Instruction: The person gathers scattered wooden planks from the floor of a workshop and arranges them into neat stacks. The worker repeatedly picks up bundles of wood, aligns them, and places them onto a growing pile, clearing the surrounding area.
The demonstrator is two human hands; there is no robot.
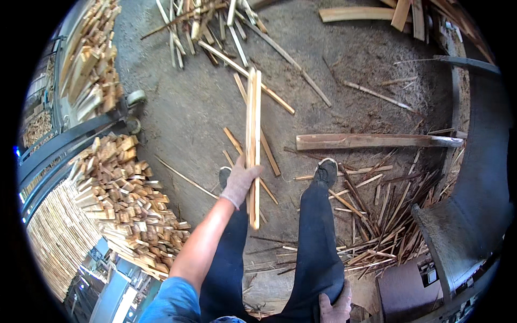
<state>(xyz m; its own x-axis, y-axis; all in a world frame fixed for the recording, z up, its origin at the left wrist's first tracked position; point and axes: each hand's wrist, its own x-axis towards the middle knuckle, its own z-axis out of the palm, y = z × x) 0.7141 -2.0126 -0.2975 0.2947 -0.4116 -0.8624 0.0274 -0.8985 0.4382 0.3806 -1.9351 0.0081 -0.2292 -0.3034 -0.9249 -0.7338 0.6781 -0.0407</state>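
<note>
Wooden strips, one narrow bundle, at least two pieces and possibly three, the edges lying too close to tell: these stood lengthwise ahead of you, above the floor and between your shoes. Left hand, one, gloved: your fingers were closed around the bundle toward its nearer end. Right hand, one: it rested against your right trouser leg, with nothing seen in it; you could not tell whether its fingers were curled. Progress, by judgement: the bundle was picked up and in your grasp, not yet laid down anywhere, and much loose wood was left on the ground. Loose sticks around the bundle: at least three. Scattered heaps of sticks: two, one at the far side, one at the right, pieces too tangled to count. Thick board, lying crosswise: one. Stacks of cut wood at the left: two, upper and lower, pieces beyond counting. Shoes: two.
</note>
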